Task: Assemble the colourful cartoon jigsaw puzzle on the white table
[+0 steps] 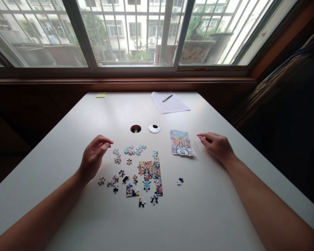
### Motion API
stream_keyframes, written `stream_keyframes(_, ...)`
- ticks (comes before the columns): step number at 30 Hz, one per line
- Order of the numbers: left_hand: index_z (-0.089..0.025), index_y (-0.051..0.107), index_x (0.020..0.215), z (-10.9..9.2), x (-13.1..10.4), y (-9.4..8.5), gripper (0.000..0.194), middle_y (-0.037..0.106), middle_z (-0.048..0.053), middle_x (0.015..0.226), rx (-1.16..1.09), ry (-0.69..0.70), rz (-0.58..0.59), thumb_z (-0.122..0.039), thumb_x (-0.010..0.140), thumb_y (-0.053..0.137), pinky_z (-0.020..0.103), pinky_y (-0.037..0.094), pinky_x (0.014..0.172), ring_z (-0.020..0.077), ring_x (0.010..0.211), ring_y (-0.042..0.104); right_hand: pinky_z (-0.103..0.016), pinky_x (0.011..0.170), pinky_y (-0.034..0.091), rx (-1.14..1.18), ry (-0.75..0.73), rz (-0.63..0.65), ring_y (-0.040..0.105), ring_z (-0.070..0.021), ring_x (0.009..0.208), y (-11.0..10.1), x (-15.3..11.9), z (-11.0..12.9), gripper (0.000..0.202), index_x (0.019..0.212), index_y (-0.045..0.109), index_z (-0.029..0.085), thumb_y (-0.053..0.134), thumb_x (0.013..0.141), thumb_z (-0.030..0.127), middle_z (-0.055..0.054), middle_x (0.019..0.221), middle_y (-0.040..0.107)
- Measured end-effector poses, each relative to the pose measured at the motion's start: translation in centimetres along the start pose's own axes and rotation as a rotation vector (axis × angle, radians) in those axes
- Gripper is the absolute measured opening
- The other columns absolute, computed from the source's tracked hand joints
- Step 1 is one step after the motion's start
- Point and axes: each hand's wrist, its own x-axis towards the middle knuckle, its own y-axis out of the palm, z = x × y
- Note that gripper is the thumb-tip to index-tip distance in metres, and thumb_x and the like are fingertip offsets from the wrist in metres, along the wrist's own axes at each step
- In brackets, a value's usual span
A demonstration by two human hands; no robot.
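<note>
My left hand (92, 157) rests beside the loose puzzle pieces, fingers loosely bent, thumb slightly apart, with nothing visible in it. To its right lies a partly joined jigsaw puzzle (153, 169) with small colourful figures. Around that are several loose jigsaw pieces (115, 179), and a light blue joined group (140, 150) sits above. One single piece (180, 181) lies apart on the right. My right hand (216, 144) is next to the picture sheet (181, 143), a small gap from its right edge. Its fingers are stretched forward, and I see nothing held.
The white table (188, 216) narrows toward the window. Near its far edge lie paper sheets (170, 104) with a pen (167, 98) on top, and a yellow sticky note (101, 95). A round hole (135, 129) and a metallic round cover (154, 128) sit mid-table.
</note>
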Motion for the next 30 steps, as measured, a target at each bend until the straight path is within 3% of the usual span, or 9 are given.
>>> stream_keyframes(6,-0.019,0.066,0.076,2.4,1.6,-0.8,0.013,0.056,0.000,0.072,-0.276,-0.196,-0.272,-0.029,0.084,0.065,0.023,0.041,0.064,0.0121,0.067,0.048,-0.033,0.076,0.055,-0.021,-0.001,-0.008,0.071,-0.0205,0.078,0.1,-0.1,-0.1,0.021,0.098,0.077,0.022,0.057,0.094,0.031,-0.004,0.094,0.077)
stream_keyframes(12,-0.018,0.060,0.070,5.1,3.0,-2.5,0.014,0.050,-0.003,0.067,-0.348,-0.269,-0.469,-0.028,0.076,0.067,0.020,0.036,0.053,0.0093,0.058,0.044,-0.032,0.076,0.055,-0.015,0.007,-0.035,0.072,-0.0206,0.079,0.2,-0.3,-0.5,0.020,0.096,0.076,0.022,0.059,0.093,0.031,-0.003,0.095,0.077)
stream_keyframes(30,-0.018,0.061,0.076,6.6,3.2,-2.3,0.021,0.053,-0.002,0.069,-0.180,-0.300,-0.377,-0.039,0.079,0.062,0.024,0.036,0.055,0.0110,0.059,0.046,-0.035,0.074,0.055,0.010,0.097,-0.028,0.072,-0.0233,0.080,0.7,-0.6,-1.5,0.024,0.096,0.078,0.023,0.057,0.091,0.036,-0.004,0.096,0.078)
